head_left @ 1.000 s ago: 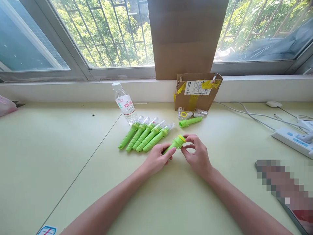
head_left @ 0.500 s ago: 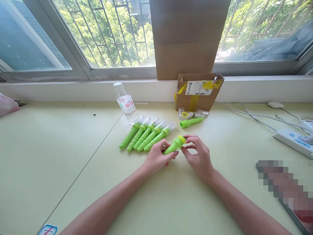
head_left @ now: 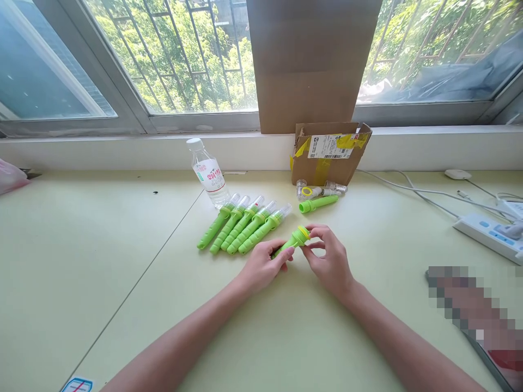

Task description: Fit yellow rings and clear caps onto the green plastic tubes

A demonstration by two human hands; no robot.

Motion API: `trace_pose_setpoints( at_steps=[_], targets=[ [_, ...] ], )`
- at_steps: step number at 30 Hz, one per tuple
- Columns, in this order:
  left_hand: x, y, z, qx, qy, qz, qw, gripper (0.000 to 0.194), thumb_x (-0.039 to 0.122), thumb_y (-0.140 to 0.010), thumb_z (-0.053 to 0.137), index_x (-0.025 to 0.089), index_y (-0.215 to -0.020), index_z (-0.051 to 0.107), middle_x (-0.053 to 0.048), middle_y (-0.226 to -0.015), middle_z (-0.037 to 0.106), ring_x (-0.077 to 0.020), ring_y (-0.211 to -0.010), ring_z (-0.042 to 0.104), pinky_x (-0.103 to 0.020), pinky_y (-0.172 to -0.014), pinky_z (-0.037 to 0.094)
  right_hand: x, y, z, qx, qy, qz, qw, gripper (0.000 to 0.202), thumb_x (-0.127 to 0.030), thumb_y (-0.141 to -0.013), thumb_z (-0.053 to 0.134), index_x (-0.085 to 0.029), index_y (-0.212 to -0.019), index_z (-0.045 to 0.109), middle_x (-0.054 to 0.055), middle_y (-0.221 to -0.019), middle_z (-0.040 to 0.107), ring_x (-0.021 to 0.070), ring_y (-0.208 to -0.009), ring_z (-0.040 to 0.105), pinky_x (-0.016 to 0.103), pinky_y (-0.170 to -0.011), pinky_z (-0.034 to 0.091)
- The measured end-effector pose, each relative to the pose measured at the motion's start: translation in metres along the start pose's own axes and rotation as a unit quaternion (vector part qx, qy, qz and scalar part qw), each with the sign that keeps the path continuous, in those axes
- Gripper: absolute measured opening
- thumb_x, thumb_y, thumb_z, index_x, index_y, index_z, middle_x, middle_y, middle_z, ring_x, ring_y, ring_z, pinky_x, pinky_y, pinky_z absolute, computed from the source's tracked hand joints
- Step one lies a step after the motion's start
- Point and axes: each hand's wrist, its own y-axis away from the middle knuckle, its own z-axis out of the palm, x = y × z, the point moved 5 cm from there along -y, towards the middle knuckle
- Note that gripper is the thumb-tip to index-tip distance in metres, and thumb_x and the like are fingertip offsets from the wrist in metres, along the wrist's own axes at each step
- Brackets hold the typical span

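Note:
My left hand [head_left: 267,262] is closed around the lower part of a light-green ribbed tube [head_left: 297,236], tilted with its wide end up and to the right. A yellow ring [head_left: 304,232] sits at that wide end. The fingertips of my right hand [head_left: 330,260] pinch at the ring's edge, partly hiding it. Just left of my hands lie several finished-looking green tubes with clear caps [head_left: 245,225], side by side in a slanted row. Beyond my right hand rests a capless green tube [head_left: 318,204], with clear caps [head_left: 336,187] and a loose yellow ring [head_left: 307,191] behind it.
A water bottle [head_left: 209,177] stands behind the row. An open cardboard box [head_left: 327,163] is by the window sill. On the right are a white power strip [head_left: 490,235], cables [head_left: 417,190] and a phone-like object with a pixelated face [head_left: 469,321].
My left hand has shifted slightly on the green tube, its thumb now higher up. The right fingers stay at the yellow ring. The whole view has drifted a little.

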Motion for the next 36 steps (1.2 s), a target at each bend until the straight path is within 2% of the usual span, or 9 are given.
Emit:
trace_pose_setpoints(
  at_steps=[4, 6, 9, 13, 17, 20, 27, 33, 36],
  targets=[
    [0.001, 0.000, 0.000, -0.012, 0.007, -0.003, 1.000, 0.037, 0.048, -0.089, 0.048, 0.016, -0.074, 0.059, 0.005, -0.049, 0.046, -0.0072, -0.042, 0.040, -0.020, -0.042, 0.031, 0.001, 0.000, 0.000, -0.004, 0.002, 0.009, 1.000, 0.014, -0.019, -0.085, 0.058, -0.024, -0.091, 0.047, 0.005, -0.105, 0.060, 0.0176, -0.088, 0.062, 0.034, -0.063, 0.063],
    [0.000, -0.001, 0.000, -0.012, 0.022, -0.008, 1.000, 0.037, 0.049, -0.088, 0.049, 0.016, -0.076, 0.059, 0.004, -0.052, 0.048, -0.0066, -0.041, 0.039, -0.020, -0.040, 0.030, 0.003, 0.001, 0.001, -0.006, 0.001, 0.012, 1.000, 0.014, -0.021, -0.085, 0.058, -0.024, -0.093, 0.047, 0.005, -0.105, 0.060, 0.0176, -0.088, 0.062, 0.034, -0.063, 0.063],
    [-0.002, -0.002, -0.001, 0.002, 0.053, -0.027, 0.998, 0.032, 0.048, -0.081, 0.060, 0.017, -0.088, 0.058, 0.003, -0.063, 0.057, -0.0058, -0.041, 0.042, -0.019, -0.039, 0.031, 0.004, 0.002, 0.003, -0.008, -0.001, 0.008, 1.000, 0.016, -0.021, -0.085, 0.058, -0.025, -0.094, 0.046, 0.005, -0.106, 0.059, 0.0178, -0.088, 0.063, 0.034, -0.063, 0.063],
    [-0.008, -0.002, 0.000, 0.014, 0.091, -0.053, 0.994, 0.037, 0.041, -0.071, 0.073, 0.021, -0.087, 0.047, 0.008, -0.057, 0.054, -0.0057, -0.040, 0.044, -0.018, -0.039, 0.034, 0.002, 0.003, 0.003, -0.004, -0.002, -0.002, 1.000, 0.017, -0.019, -0.085, 0.058, -0.025, -0.095, 0.046, 0.006, -0.107, 0.058, 0.0178, -0.089, 0.062, 0.034, -0.062, 0.063],
    [-0.011, -0.001, 0.002, 0.016, 0.102, -0.048, 0.993, 0.031, 0.043, -0.079, 0.066, 0.020, -0.082, 0.045, 0.000, -0.075, 0.067, -0.0095, -0.047, 0.056, -0.019, -0.039, 0.037, 0.001, 0.002, 0.002, -0.003, -0.002, -0.003, 1.000, 0.018, -0.016, -0.084, 0.057, -0.025, -0.095, 0.046, 0.005, -0.105, 0.057, 0.0173, -0.088, 0.061, 0.033, -0.062, 0.063],
    [-0.011, -0.001, 0.003, 0.009, 0.089, -0.029, 0.996, 0.029, 0.044, -0.082, 0.062, 0.018, -0.082, 0.050, -0.003, -0.081, 0.068, -0.0125, -0.056, 0.062, -0.020, -0.041, 0.040, 0.002, 0.001, 0.001, -0.004, 0.001, -0.001, 1.000, 0.018, -0.015, -0.084, 0.056, -0.025, -0.096, 0.046, 0.004, -0.104, 0.057, 0.0171, -0.087, 0.061, 0.033, -0.063, 0.063],
    [-0.008, -0.001, 0.003, -0.016, 0.077, -0.019, 0.997, 0.030, 0.046, -0.087, 0.055, 0.016, -0.088, 0.059, -0.003, -0.077, 0.065, -0.0120, -0.058, 0.060, -0.020, -0.045, 0.043, 0.002, 0.001, 0.001, -0.005, 0.002, -0.003, 1.000, 0.022, -0.010, -0.082, 0.056, -0.025, -0.095, 0.046, 0.004, -0.104, 0.056, 0.0165, -0.088, 0.060, 0.031, -0.063, 0.062],
    [-0.007, -0.001, 0.004, -0.038, 0.083, -0.014, 0.996, 0.032, 0.048, -0.090, 0.050, 0.016, -0.089, 0.057, -0.001, -0.077, 0.062, -0.0099, -0.055, 0.057, -0.020, -0.047, 0.042, 0.003, 0.001, 0.000, -0.009, 0.003, -0.008, 1.000, 0.024, -0.009, -0.080, 0.055, -0.024, -0.095, 0.045, 0.004, -0.106, 0.055, 0.0163, -0.088, 0.060, 0.031, -0.063, 0.062],
    [-0.007, -0.001, 0.004, -0.053, 0.079, -0.015, 0.995, 0.033, 0.049, -0.091, 0.046, 0.017, -0.089, 0.054, 0.000, -0.077, 0.061, -0.0067, -0.048, 0.051, -0.019, -0.044, 0.038, 0.004, 0.002, 0.002, -0.013, 0.005, -0.007, 1.000, 0.025, -0.008, -0.079, 0.055, -0.024, -0.095, 0.044, 0.005, -0.106, 0.055, 0.0165, -0.088, 0.060, 0.031, -0.062, 0.061]
  ],
)
